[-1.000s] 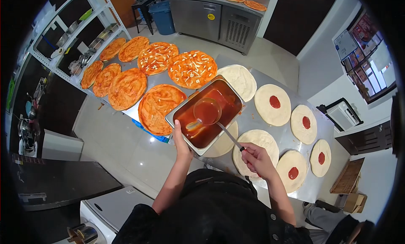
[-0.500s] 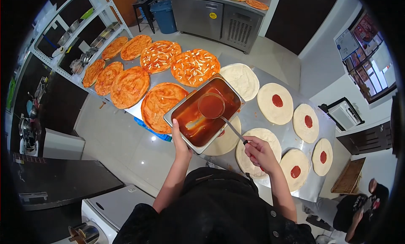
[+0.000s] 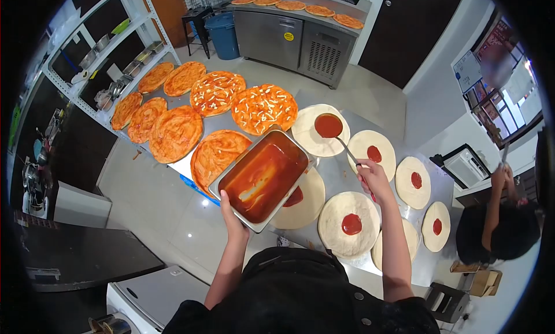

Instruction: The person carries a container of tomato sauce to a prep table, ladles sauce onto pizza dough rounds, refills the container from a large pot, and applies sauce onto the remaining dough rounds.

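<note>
My left hand [image 3: 233, 221] grips the near edge of a rectangular metal pan [image 3: 216, 184]. A thin layer of red sauce [image 3: 272, 166] coats the pan, and streaks of bare bottom show. In my right hand [image 3: 374, 181] is the handle of a ladle [image 3: 347, 149], its bowl full of red sauce. The bowl is over a plain dough round [image 3: 309, 142] at the far side of the table. Close by lie a dough round [image 3: 332, 237] with a sauce spot in its middle and another [image 3: 309, 210] partly hidden under the pan.
Several sauce-covered rounds [image 3: 176, 134] fill the table's left part, two with white strips on top. More sauce-spotted dough rounds [image 3: 413, 184] lie to the right. Another person [image 3: 497, 230] stands beyond the right end. A steel counter [image 3: 269, 39] holds more rounds at the back.
My right hand has moved the filled ladle from over the pan to the far dough round. The pan has shifted slightly left and nearer me. The other person at right has moved farther up the view.
</note>
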Available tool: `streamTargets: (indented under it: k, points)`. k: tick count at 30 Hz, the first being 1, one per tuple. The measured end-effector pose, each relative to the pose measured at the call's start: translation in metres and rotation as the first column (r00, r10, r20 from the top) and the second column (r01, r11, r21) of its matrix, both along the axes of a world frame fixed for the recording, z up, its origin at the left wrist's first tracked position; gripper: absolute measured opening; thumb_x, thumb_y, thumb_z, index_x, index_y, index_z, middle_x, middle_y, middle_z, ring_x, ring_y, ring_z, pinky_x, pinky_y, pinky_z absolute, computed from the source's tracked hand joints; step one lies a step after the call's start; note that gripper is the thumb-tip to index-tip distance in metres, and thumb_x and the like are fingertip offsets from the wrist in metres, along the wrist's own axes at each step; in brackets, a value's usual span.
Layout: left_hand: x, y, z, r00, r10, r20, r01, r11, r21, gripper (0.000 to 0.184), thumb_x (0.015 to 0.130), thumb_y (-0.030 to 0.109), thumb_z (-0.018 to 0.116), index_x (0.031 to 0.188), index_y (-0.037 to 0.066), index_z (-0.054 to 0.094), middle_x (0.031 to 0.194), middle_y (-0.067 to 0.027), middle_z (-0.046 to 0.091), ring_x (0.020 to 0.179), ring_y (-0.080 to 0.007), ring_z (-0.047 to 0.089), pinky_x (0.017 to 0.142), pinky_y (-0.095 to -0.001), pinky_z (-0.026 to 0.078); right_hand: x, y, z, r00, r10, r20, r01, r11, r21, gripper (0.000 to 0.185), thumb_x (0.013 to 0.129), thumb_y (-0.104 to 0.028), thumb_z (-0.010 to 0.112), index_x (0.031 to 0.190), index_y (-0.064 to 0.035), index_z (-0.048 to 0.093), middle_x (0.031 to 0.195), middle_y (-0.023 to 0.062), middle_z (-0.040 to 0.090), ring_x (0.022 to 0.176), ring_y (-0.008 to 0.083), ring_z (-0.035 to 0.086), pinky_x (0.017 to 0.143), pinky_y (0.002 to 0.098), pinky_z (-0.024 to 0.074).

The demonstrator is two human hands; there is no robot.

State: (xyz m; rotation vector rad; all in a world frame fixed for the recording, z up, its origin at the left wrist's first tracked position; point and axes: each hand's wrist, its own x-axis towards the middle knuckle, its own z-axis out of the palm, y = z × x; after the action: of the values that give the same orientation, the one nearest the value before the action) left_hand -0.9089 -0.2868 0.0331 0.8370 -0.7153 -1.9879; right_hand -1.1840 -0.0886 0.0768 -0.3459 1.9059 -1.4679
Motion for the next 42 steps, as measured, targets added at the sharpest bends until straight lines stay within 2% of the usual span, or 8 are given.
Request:
streamTargets:
  k: [4,5,6,10,16,26,29,42]
  points:
    - [0.015,0.002,-0.007,1.000,-0.005,0.001,0.005,1.000,0.017,0.066,0.089,0.052,0.046,0.134,0.005,0.033,0.132,-0.0121,0.042,0.121,-0.0263,0.043,0.101,-0.0392,0.035,-0.041,-0.028,-0.079,0.991,-0.008,-0.135,0.023,0.993,0.114,0.027,0.085,-0.011,0.053,0.110,-0.0008,0.054,0.062,0.0059,0.054,0.042,0.0095,0.043,0.038,0.0244,0.0323]
    - [0.016,0.003,-0.010,1.000,-0.016,-0.020,0.017,0.999,0.028,0.066,0.089,0.052,0.046,0.134,0.005,0.033,0.132,-0.0119,0.042,0.121,-0.0263,0.043,0.102,-0.0392,0.035,-0.052,-0.034,-0.111,0.876,0.040,-0.480,0.054,0.982,0.179,0.026,0.084,-0.010,0.054,0.108,-0.0012,0.055,0.066,0.0112,0.058,0.047,0.0168,0.050,0.043,0.0294,0.0387]
    - [0.016,0.004,-0.007,1.000,0.010,-0.028,-0.009,0.999,0.031,0.059,0.091,0.049,0.044,0.129,0.003,0.038,0.127,-0.0128,0.047,0.116,-0.0252,0.048,0.097,-0.0383,0.040,-0.058,-0.035,-0.125,0.645,0.107,-0.757,0.106,0.968,0.228,0.025,0.083,-0.009,0.054,0.107,-0.0015,0.056,0.070,0.0164,0.061,0.052,0.0242,0.058,0.049,0.0345,0.0450]
    - [0.020,0.007,-0.002,0.999,0.036,-0.023,-0.036,0.999,0.024,0.060,0.091,0.049,0.042,0.130,0.003,0.038,0.128,-0.0125,0.047,0.116,-0.0253,0.048,0.099,-0.0379,0.038,-0.042,-0.044,-0.120,0.583,0.209,-0.785,0.126,0.931,0.341,0.026,0.084,-0.008,0.049,0.110,-0.0047,0.054,0.084,0.0211,0.062,0.076,0.0375,0.061,0.067,0.0465,0.0497]
    - [0.024,0.004,-0.002,0.998,0.056,0.023,-0.057,0.998,0.035,0.062,0.090,0.051,0.043,0.130,0.004,0.037,0.129,-0.0125,0.046,0.117,-0.0257,0.047,0.099,-0.0382,0.038,-0.035,-0.045,-0.119,0.533,0.316,-0.785,0.181,0.864,0.470,0.031,0.088,-0.012,0.047,0.119,-0.0084,0.049,0.097,0.0200,0.057,0.077,0.0392,0.060,0.066,0.0468,0.0505]
    - [0.029,0.005,-0.001,0.999,0.042,-0.015,-0.041,0.997,0.063,0.066,0.089,0.052,0.046,0.133,0.005,0.034,0.132,-0.0122,0.043,0.120,-0.0265,0.044,0.101,-0.0385,0.036,-0.034,-0.055,-0.118,0.479,0.267,-0.836,0.233,0.880,0.415,0.035,0.090,-0.013,0.046,0.124,-0.0109,0.046,0.099,0.0172,0.056,0.076,0.0363,0.061,0.065,0.0449,0.0514]
    - [0.031,0.005,-0.001,0.997,0.070,0.019,-0.071,0.996,0.057,0.062,0.090,0.051,0.044,0.131,0.004,0.037,0.129,-0.0120,0.046,0.117,-0.0251,0.047,0.099,-0.0377,0.038,-0.031,-0.055,-0.122,0.494,0.396,-0.774,0.232,0.798,0.556,0.037,0.089,-0.012,0.048,0.125,-0.0119,0.045,0.099,0.0168,0.055,0.075,0.0357,0.062,0.065,0.0437,0.0520]
    - [0.034,0.004,0.003,0.998,0.058,0.013,-0.059,0.997,0.050,0.063,0.090,0.051,0.044,0.132,0.005,0.036,0.131,-0.0118,0.044,0.119,-0.0253,0.046,0.100,-0.0373,0.037,-0.026,-0.054,-0.112,0.466,0.502,-0.729,0.218,0.733,0.644,0.060,0.073,-0.003,0.058,0.129,-0.0138,0.043,0.103,0.0140,0.053,0.079,0.0320,0.063,0.066,0.0408,0.0536]
